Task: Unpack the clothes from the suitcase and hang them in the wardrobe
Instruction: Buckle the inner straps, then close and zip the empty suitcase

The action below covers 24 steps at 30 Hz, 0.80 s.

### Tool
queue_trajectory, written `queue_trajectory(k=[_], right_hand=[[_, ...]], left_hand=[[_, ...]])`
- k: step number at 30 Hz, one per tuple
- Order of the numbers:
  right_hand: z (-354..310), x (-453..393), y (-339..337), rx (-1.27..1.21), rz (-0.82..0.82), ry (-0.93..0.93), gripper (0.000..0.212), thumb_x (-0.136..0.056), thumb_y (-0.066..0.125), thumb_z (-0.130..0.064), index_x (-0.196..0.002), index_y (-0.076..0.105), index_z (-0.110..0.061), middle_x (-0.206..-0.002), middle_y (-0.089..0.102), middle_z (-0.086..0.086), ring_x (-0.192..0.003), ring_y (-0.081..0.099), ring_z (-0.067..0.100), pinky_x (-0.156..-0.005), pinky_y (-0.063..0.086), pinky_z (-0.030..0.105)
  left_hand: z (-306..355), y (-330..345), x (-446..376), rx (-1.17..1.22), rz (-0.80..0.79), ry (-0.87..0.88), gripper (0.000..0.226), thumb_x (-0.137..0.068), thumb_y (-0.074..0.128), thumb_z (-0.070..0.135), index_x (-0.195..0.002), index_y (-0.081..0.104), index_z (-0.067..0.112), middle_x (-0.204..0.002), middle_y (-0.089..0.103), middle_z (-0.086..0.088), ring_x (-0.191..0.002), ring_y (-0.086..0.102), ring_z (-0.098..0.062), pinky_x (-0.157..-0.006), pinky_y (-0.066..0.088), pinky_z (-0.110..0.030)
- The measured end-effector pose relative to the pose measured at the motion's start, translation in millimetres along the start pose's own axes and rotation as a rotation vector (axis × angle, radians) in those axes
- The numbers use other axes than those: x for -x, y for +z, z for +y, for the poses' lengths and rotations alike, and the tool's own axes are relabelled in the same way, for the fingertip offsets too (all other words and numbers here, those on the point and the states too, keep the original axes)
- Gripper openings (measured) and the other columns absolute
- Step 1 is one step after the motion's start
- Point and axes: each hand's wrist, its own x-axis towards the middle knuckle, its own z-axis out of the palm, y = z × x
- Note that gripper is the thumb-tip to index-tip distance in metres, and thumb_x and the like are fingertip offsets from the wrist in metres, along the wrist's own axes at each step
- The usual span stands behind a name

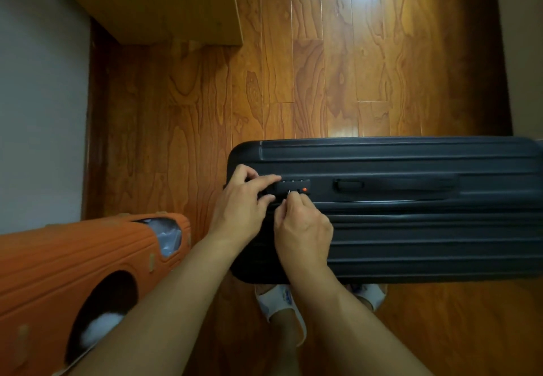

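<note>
A dark ribbed hard-shell suitcase (411, 228) lies shut on its side on the wooden floor in front of my feet. Its combination lock (293, 186) with a small red button faces up, left of the side handle (349, 184). My left hand (244, 208) rests on the shell at the lock, index finger stretched over the dials and thumb against the lock's near edge. My right hand (302, 225) pinches a small metal zipper pull (289, 192) at the lock. No clothes are visible.
An orange case (73, 272) with a round opening and something white inside sits at the lower left. A light wooden cabinet base (164, 2) stands at the upper left, a grey wall (38, 96) on the left. My slippered feet (282, 308) stand beside the suitcase.
</note>
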Motion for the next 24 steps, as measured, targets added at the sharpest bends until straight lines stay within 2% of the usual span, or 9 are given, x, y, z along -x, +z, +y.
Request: queue_trajectory(k=[3, 6, 10, 13, 16, 19, 22, 24], right_hand=[[1, -3, 1, 0.018, -0.041, 0.006, 0.020, -0.092, 0.062, -0.017, -0.074, 0.053, -0.017, -0.067, 0.052, -0.003, -0.050, 0.035, 0.012, -0.048, 0.026, 0.027], [2, -6, 3, 0.009, -0.056, 0.029, 0.020, -0.092, 0.062, -0.017, -0.073, 0.055, -0.015, -0.068, 0.052, -0.003, -0.050, 0.043, 0.015, -0.049, 0.028, 0.027], [0, -5, 3, 0.007, -0.071, 0.052, 0.020, -0.096, 0.058, -0.019, -0.076, 0.055, -0.016, -0.072, 0.046, -0.006, -0.054, 0.037, 0.011, -0.051, 0.028, 0.027], [-3, -6, 4, 0.020, -0.114, 0.092, 0.021, -0.099, 0.051, -0.022, -0.079, 0.055, -0.016, -0.076, 0.052, -0.003, -0.057, 0.048, 0.016, -0.053, 0.030, 0.029], [-7, -12, -1, -0.002, -0.206, 0.143, 0.021, -0.103, 0.046, -0.027, -0.087, 0.055, -0.017, -0.083, 0.053, -0.005, -0.066, 0.049, 0.015, -0.057, 0.033, 0.031], [4, -10, -21, -0.096, -0.245, 0.123, 0.022, -0.100, 0.053, -0.038, -0.087, 0.056, -0.021, -0.080, 0.051, -0.011, -0.067, 0.048, 0.008, -0.058, 0.036, 0.028], [41, 7, -53, -0.141, -0.296, 0.115, 0.014, -0.098, 0.057, -0.039, -0.092, 0.057, -0.026, -0.083, 0.053, -0.013, -0.074, 0.052, 0.002, -0.065, 0.046, 0.022], [83, 16, -78, -0.133, -0.298, 0.207, 0.009, -0.099, 0.056, -0.034, -0.096, 0.059, -0.027, -0.088, 0.055, -0.012, -0.079, 0.055, 0.002, -0.071, 0.051, 0.024]], left_hand=[[-3, -2, -6, 0.018, -0.030, 0.016, 0.041, -0.092, 0.072, 0.020, -0.130, 0.066, 0.034, -0.103, 0.046, 0.010, -0.080, 0.050, -0.007, -0.081, 0.052, -0.031], [-4, -4, -9, -0.019, -0.053, 0.042, 0.041, -0.093, 0.071, 0.021, -0.131, 0.065, 0.034, -0.103, 0.046, 0.010, -0.084, 0.052, -0.009, -0.080, 0.051, -0.032], [-2, -5, -8, -0.112, -0.062, 0.134, 0.043, -0.091, 0.072, 0.027, -0.132, 0.058, 0.031, -0.115, 0.043, 0.010, -0.093, 0.053, -0.011, -0.077, 0.052, -0.032], [1, 0, -11, -0.153, -0.058, 0.166, 0.042, -0.090, 0.073, 0.028, -0.129, 0.057, 0.027, -0.119, 0.046, 0.012, -0.098, 0.058, -0.012, -0.075, 0.055, -0.036], [-5, 3, -11, -0.054, -0.038, 0.114, 0.046, -0.089, 0.073, 0.017, -0.133, 0.060, 0.025, -0.120, 0.047, 0.013, -0.094, 0.055, -0.010, -0.081, 0.054, -0.034], [-6, 1, 3, 0.107, -0.004, 0.008, 0.054, -0.090, 0.068, 0.004, -0.141, 0.058, 0.020, -0.119, 0.044, 0.013, -0.092, 0.052, -0.005, -0.093, 0.048, -0.025], [6, 3, 34, 0.167, 0.042, -0.119, 0.055, -0.093, 0.062, 0.001, -0.144, 0.054, 0.020, -0.125, 0.043, 0.008, -0.106, 0.051, -0.006, -0.101, 0.046, -0.025], [25, 10, 56, 0.060, 0.083, -0.136, 0.053, -0.094, 0.061, 0.004, -0.143, 0.054, 0.020, -0.132, 0.044, 0.001, -0.117, 0.047, -0.011, -0.104, 0.043, -0.028]])
